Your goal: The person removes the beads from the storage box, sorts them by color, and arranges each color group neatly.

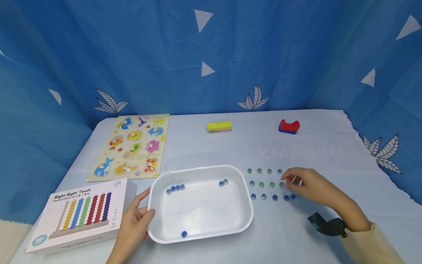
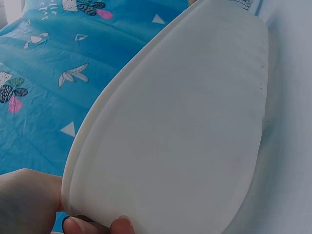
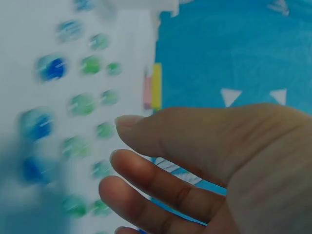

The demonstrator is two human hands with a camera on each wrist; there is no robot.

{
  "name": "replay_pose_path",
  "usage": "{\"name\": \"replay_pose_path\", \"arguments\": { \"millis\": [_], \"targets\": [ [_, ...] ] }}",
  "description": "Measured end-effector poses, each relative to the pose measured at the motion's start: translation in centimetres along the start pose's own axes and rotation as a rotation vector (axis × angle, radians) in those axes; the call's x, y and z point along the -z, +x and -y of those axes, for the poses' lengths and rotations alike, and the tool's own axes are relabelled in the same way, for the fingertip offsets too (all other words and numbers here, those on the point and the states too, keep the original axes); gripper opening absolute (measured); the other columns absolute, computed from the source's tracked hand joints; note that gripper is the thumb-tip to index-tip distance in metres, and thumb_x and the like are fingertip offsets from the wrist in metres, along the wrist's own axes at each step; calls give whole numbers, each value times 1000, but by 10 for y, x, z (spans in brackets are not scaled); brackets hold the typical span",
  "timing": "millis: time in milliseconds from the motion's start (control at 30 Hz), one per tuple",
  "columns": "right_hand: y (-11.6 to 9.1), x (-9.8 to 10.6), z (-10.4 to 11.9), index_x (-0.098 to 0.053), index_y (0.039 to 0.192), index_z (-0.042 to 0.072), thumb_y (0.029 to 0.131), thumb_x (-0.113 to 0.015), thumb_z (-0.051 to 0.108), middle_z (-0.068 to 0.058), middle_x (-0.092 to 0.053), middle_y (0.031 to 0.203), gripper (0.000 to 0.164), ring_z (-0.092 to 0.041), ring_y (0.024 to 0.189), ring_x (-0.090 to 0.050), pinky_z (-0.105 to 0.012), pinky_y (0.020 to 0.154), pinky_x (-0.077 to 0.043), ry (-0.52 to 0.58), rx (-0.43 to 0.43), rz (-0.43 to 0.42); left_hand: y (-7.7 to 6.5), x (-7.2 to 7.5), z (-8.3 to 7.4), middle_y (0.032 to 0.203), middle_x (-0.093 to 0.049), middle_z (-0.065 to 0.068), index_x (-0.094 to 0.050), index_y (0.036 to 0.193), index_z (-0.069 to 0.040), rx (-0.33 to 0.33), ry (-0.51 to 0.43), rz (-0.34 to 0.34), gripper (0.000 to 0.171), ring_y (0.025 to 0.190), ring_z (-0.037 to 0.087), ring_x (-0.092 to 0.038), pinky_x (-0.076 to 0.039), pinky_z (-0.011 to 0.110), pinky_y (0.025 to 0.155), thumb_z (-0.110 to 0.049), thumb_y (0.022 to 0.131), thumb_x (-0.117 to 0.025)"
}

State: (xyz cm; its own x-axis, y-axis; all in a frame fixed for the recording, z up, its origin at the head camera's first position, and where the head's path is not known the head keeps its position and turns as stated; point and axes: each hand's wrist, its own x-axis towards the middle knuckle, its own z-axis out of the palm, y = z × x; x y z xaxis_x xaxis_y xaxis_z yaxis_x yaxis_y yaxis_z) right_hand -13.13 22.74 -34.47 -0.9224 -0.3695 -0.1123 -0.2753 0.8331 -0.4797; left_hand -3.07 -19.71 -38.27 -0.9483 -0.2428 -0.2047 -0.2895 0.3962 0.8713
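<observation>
My left hand point(image 1: 133, 218) grips the left end of a white rectangular tray point(image 1: 204, 212), thumb over the rim and fingers beneath. From the left wrist, the tray's pale outer side point(image 2: 170, 122) fills most of the view. Inside lie several blue and clear marbles point(image 1: 177, 187) at upper left, two at upper right point(image 1: 221, 183) and one blue marble point(image 1: 184, 234) near the front. Right of the tray, green marbles point(image 1: 271, 184) form two rows, with a row of blue marbles point(image 1: 275, 197) in front. Over the rows' right end hovers my right hand point(image 1: 306, 185), thumb and fingers apart, holding nothing.
A boxed bead toy point(image 1: 82, 216) lies left of my left hand, with a sea-animal peg puzzle point(image 1: 132, 146) behind it. Yellow and pink blocks point(image 1: 219, 126) and a red and blue block pair point(image 1: 289, 126) sit at the back, before a blue curtain point(image 1: 165, 55).
</observation>
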Motion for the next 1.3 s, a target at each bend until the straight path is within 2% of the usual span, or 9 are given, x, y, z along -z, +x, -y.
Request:
{"name": "replay_pose_path", "arguments": {
  "millis": [133,267,567,1000,1300],
  "targets": [
    [-11,-19,-27,-65,98,12,75,-69,13,3,-62,84,24,-6,71,-50,-16,58,-46,12,-49,-19,0,0,1,75,-67,11,-31,137,-20,-13,0,-4,55,36,13,-45,-40,26,36,-5,87,-49],
    [-17,-31,-39,-67,96,17,72,-72,17,6,-59,81,25,-3,69,-47,-16,59,-44,27,-61,-50,0,0,2,74,-67,10,-31,137,-19,-28,-6,-8,54,36,13,-45,-40,26,35,-5,87,-49],
    [-25,-38,-47,-68,87,18,71,-73,13,7,-53,72,18,0,63,-41,-17,54,-39,25,-63,-136,0,0,1,75,-67,11,-32,137,-19,-22,-17,-6,54,36,13,-46,-40,26,35,-4,87,-49],
    [-34,-44,-50,-69,87,19,72,-71,13,6,-53,73,17,0,62,-40,-18,53,-37,33,-127,-205,-1,0,0,76,-67,11,-32,137,-19,-20,-14,-5,55,36,13,-45,-40,26,36,-4,87,-49],
    [-34,-46,-50,-69,88,20,72,-73,16,6,-54,74,17,0,61,-39,-18,52,-35,45,-118,-216,-1,0,3,76,-68,11,-33,136,-18,-66,-13,-17,53,34,12,-44,-39,26,34,-4,87,-49]
  ]
}}
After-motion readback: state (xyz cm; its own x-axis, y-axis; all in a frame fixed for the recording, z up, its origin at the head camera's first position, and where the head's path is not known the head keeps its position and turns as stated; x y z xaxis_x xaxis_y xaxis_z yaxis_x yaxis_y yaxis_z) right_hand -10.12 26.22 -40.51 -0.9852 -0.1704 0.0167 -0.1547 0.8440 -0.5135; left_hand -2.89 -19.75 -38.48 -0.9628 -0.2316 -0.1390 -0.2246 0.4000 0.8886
